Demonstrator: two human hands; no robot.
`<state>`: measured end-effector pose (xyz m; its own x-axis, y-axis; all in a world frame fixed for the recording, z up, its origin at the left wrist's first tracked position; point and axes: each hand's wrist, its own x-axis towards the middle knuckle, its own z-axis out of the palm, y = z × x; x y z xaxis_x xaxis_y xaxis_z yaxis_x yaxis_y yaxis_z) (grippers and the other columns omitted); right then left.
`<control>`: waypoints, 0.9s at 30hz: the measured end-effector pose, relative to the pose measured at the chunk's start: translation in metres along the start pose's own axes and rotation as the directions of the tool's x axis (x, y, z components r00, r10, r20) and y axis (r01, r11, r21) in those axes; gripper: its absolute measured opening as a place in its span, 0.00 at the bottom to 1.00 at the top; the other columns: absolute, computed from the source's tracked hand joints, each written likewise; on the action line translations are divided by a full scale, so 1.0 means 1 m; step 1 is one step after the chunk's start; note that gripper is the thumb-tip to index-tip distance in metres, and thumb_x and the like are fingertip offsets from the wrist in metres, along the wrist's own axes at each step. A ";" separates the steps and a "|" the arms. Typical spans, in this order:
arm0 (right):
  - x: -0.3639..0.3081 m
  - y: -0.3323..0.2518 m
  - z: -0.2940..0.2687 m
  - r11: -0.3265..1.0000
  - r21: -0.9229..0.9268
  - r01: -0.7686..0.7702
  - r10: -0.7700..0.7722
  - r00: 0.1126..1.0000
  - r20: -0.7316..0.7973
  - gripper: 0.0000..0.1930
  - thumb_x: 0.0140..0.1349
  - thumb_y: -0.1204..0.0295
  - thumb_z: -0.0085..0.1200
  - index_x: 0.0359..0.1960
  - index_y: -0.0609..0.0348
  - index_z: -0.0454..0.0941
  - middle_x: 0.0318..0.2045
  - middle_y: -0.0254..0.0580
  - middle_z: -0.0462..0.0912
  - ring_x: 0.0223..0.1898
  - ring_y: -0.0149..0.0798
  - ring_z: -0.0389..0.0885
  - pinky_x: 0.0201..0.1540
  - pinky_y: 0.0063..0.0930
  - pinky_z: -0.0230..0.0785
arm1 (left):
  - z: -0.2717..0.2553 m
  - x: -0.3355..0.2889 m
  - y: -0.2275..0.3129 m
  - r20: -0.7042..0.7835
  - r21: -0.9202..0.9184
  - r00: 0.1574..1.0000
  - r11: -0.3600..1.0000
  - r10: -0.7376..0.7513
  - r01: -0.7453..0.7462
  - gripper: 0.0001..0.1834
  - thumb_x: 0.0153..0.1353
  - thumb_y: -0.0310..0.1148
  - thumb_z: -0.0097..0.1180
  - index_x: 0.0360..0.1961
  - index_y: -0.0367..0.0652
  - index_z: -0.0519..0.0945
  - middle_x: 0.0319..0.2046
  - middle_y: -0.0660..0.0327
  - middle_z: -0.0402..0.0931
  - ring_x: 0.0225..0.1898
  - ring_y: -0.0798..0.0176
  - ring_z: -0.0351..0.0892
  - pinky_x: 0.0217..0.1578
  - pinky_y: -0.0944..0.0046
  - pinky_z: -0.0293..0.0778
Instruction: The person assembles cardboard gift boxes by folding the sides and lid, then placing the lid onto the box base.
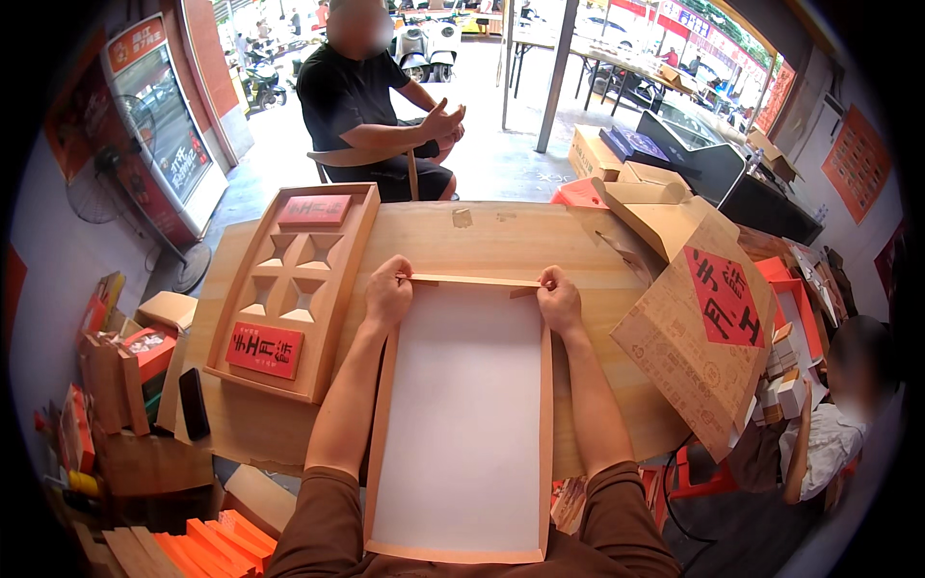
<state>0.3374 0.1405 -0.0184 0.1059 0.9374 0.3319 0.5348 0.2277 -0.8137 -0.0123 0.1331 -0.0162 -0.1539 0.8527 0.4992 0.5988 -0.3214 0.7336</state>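
In front of me lies a long shallow cardboard box tray (pixel 462 414) with a white inside and low brown walls, its near end against my body. My left hand (pixel 388 291) grips the far left corner, fingers curled over the rim. At the far right corner my right hand (pixel 559 299) pinches the same end wall, where small flaps show. Left of the tray, a brown box with star-shaped recesses (pixel 313 250) holds a red card (pixel 265 350) at its near end and another red card (pixel 315 210) at its far end.
A wooden table (pixel 462 231) carries both trays, with a black phone (pixel 194 405) at its left edge. Right stands a large opened carton (pixel 674 356) with a red label. A person (pixel 371 106) sits across; another person (pixel 829 433) sits at right. Orange-red box pieces (pixel 217 544) lie lower left.
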 end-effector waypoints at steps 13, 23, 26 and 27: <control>-0.006 -0.049 -0.015 0.906 -0.384 0.177 -0.123 0.979 0.161 0.10 0.51 0.68 0.66 0.22 0.58 0.79 0.30 0.44 0.82 0.40 0.52 0.81 0.46 0.44 0.77 | -0.013 -0.006 0.051 0.230 0.467 0.970 0.864 0.083 -0.185 0.05 0.60 0.31 0.64 0.30 0.43 0.80 0.36 0.57 0.83 0.40 0.46 0.87 0.42 0.48 0.82; -0.002 -0.038 -0.015 0.816 -0.488 0.309 -0.188 0.941 0.282 0.04 0.56 0.73 0.65 0.30 0.58 0.89 0.35 0.45 0.88 0.44 0.53 0.85 0.50 0.44 0.78 | -0.014 0.001 0.042 0.246 0.488 0.966 0.851 0.078 -0.193 0.05 0.61 0.26 0.58 0.35 0.44 0.86 0.38 0.53 0.85 0.41 0.43 0.87 0.43 0.47 0.82; 0.001 -0.039 -0.011 0.827 -0.519 0.216 -0.108 0.967 0.231 0.04 0.56 0.74 0.64 0.32 0.57 0.89 0.37 0.46 0.89 0.45 0.53 0.86 0.51 0.45 0.78 | -0.017 0.003 0.036 0.276 0.477 0.956 0.850 0.098 -0.225 0.07 0.61 0.24 0.56 0.35 0.44 0.85 0.38 0.53 0.86 0.41 0.43 0.86 0.43 0.46 0.82; 0.002 -0.040 -0.010 0.830 -0.529 0.175 -0.071 0.975 0.211 0.04 0.57 0.75 0.63 0.33 0.56 0.89 0.37 0.46 0.89 0.45 0.53 0.86 0.51 0.46 0.78 | -0.018 0.003 0.035 0.282 0.469 0.953 0.851 0.108 -0.235 0.07 0.60 0.24 0.56 0.35 0.44 0.85 0.38 0.53 0.86 0.41 0.43 0.86 0.43 0.46 0.82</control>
<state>0.3246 0.1308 0.0194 -0.1118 0.9533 0.2805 0.9060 0.2137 -0.3653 -0.0059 0.1169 0.0190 0.1395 0.8944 0.4249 0.9147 -0.2807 0.2906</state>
